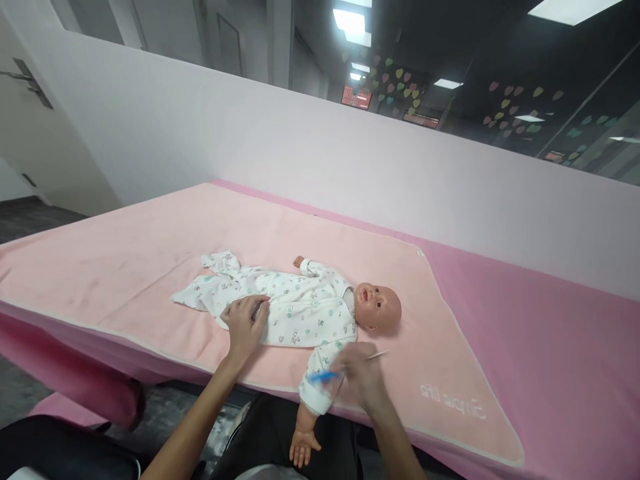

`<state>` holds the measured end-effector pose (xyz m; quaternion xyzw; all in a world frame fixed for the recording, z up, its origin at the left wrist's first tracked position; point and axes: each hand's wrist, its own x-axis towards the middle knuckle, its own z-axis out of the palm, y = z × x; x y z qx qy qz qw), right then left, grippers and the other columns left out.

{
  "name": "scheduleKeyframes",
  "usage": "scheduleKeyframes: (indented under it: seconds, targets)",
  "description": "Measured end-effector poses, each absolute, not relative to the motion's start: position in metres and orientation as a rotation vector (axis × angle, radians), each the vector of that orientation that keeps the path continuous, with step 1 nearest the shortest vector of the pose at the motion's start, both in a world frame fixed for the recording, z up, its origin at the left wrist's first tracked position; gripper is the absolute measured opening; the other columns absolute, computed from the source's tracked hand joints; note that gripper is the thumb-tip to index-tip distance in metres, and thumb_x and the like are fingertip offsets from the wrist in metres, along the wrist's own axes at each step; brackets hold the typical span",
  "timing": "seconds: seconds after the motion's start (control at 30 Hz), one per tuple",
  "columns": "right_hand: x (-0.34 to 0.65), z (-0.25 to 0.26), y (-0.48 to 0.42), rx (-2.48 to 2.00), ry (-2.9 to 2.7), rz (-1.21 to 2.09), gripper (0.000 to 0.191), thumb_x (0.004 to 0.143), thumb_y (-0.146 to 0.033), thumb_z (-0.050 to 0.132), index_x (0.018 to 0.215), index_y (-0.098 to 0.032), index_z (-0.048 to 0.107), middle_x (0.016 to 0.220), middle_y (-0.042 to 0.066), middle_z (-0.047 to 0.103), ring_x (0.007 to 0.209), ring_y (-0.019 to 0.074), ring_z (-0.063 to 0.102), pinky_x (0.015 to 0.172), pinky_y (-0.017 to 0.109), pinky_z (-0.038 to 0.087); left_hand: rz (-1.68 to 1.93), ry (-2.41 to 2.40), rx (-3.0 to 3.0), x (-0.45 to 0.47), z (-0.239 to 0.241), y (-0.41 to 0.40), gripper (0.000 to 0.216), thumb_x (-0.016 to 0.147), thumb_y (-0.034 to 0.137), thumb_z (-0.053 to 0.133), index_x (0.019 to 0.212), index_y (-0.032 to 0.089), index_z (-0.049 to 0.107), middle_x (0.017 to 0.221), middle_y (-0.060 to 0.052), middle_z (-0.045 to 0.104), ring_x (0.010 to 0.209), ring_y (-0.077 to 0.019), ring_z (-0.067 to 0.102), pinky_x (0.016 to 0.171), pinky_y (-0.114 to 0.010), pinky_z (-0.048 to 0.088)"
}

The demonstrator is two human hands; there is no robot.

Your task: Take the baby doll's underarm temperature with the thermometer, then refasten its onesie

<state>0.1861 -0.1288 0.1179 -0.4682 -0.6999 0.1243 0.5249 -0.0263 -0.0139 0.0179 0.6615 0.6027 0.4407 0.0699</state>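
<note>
A baby doll (377, 309) lies on its back with its head to the right, dressed in a white patterned sleepsuit (305, 313). My left hand (245, 323) rests on the suit around the doll's hip, fingers curled, with a small dark thing (257, 310) partly showing between thumb and fingers. Over the doll's near sleeve, my right hand (361, 375) is closed and smeared by motion. It grips a thin stick with a blue end (323, 377); blur hides its exact kind. The doll's near hand (303, 445) hangs past the table edge, while the suit's legs look flat.
A peach blanket (125, 247) with a pale border and lettering covers much of the pink table cover (550, 333). Behind it stands a white wall (350, 160) with a window above. There is a door (40, 127) at the left. A dark chair (65, 447) stands at lower left.
</note>
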Motion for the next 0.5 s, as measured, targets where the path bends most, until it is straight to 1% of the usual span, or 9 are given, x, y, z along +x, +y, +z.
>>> scheduleKeyframes:
  seconds: [0.07, 0.1, 0.17, 0.27, 0.3, 0.33, 0.43, 0.47, 0.5]
  targets:
    - [0.184, 0.116, -0.13, -1.114, -1.769, 0.291, 0.055, 0.089, -0.05, 0.033, 0.052, -0.02, 0.059, 0.037, -0.002, 0.05, 0.035, 0.0099, 0.047, 0.039, 0.021, 0.043, 1.317, 1.81, 1.988, -0.026, 0.018, -0.014, 0.025, 0.085, 0.036, 0.04, 0.088, 0.024, 0.061, 0.096, -0.003, 0.065, 0.097, -0.0233, 0.05, 0.084, -0.038, 0.024]
    - [0.185, 0.116, -0.132, -1.103, -1.769, 0.295, 0.051, 0.088, -0.048, 0.038, 0.054, -0.019, 0.06, 0.042, 0.001, 0.055, 0.04, 0.011, 0.053, 0.043, 0.022, 0.046, 1.315, 1.81, 1.988, -0.026, 0.018, -0.014, 0.025, 0.085, 0.036, 0.04, 0.088, 0.024, 0.061, 0.096, -0.003, 0.065, 0.097, -0.0233, 0.05, 0.085, -0.038, 0.024]
    - [0.188, 0.118, -0.137, -1.093, -1.716, 0.296, 0.055, 0.093, -0.043, 0.03, 0.054, -0.019, 0.06, 0.043, 0.002, 0.057, 0.044, 0.0124, 0.057, 0.048, 0.024, 0.048, 1.322, 1.816, 1.988, -0.026, 0.017, -0.014, 0.025, 0.085, 0.036, 0.039, 0.088, 0.024, 0.061, 0.096, -0.003, 0.066, 0.096, -0.0235, 0.051, 0.085, -0.038, 0.024]
    - [0.189, 0.119, -0.139, -1.094, -1.643, 0.292, 0.072, 0.094, -0.042, 0.007, 0.046, -0.02, 0.055, 0.027, -0.003, 0.039, 0.031, 0.0101, 0.047, 0.038, 0.021, 0.043, 1.34, 1.816, 1.996, -0.026, 0.017, -0.013, 0.025, 0.085, 0.035, 0.04, 0.086, 0.023, 0.062, 0.094, -0.003, 0.066, 0.095, -0.0233, 0.051, 0.084, -0.038, 0.025]
    - [0.189, 0.119, -0.138, -1.096, -1.656, 0.291, 0.072, 0.093, -0.045, 0.008, 0.044, -0.021, 0.054, 0.025, -0.005, 0.034, 0.028, 0.0093, 0.043, 0.033, 0.019, 0.04, 1.343, 1.813, 2.002, -0.026, 0.018, -0.013, 0.025, 0.085, 0.035, 0.039, 0.086, 0.023, 0.062, 0.094, -0.003, 0.066, 0.095, -0.0232, 0.051, 0.084, -0.038, 0.025]
    - [0.189, 0.12, -0.136, -1.099, -1.678, 0.292, 0.069, 0.092, -0.048, 0.014, 0.044, -0.021, 0.055, 0.025, -0.005, 0.034, 0.028, 0.0088, 0.041, 0.031, 0.019, 0.038, 1.341, 1.81, 2.007, -0.026, 0.018, -0.014, 0.025, 0.086, 0.035, 0.039, 0.085, 0.023, 0.062, 0.093, -0.003, 0.066, 0.095, -0.0231, 0.051, 0.084, -0.038, 0.025]
    - [0.194, 0.122, -0.135, -1.095, -1.713, 0.291, 0.052, 0.088, -0.048, 0.038, 0.051, -0.018, 0.06, 0.039, -0.001, 0.053, 0.038, 0.0088, 0.052, 0.039, 0.018, 0.044, 1.33, 1.805, 2.016, -0.026, 0.018, -0.014, 0.024, 0.086, 0.035, 0.04, 0.086, 0.023, 0.061, 0.094, -0.002, 0.066, 0.095, -0.0226, 0.051, 0.084, -0.038, 0.025]
    - [0.196, 0.124, -0.137, -1.073, -1.694, 0.288, 0.051, 0.09, -0.045, 0.037, 0.053, -0.018, 0.061, 0.041, 0.0, 0.055, 0.039, 0.0091, 0.053, 0.042, 0.019, 0.046, 1.33, 1.806, 2.018, -0.026, 0.018, -0.014, 0.024, 0.086, 0.034, 0.04, 0.087, 0.023, 0.061, 0.094, -0.002, 0.066, 0.095, -0.0224, 0.051, 0.084, -0.038, 0.025]
    - [0.197, 0.125, -0.14, -1.046, -1.662, 0.289, 0.055, 0.093, -0.042, 0.029, 0.055, -0.018, 0.06, 0.039, -0.001, 0.053, 0.037, 0.0092, 0.051, 0.044, 0.02, 0.048, 1.333, 1.807, 2.019, -0.026, 0.017, -0.013, 0.023, 0.086, 0.034, 0.04, 0.087, 0.023, 0.061, 0.094, -0.002, 0.065, 0.095, -0.0224, 0.051, 0.084, -0.038, 0.025]
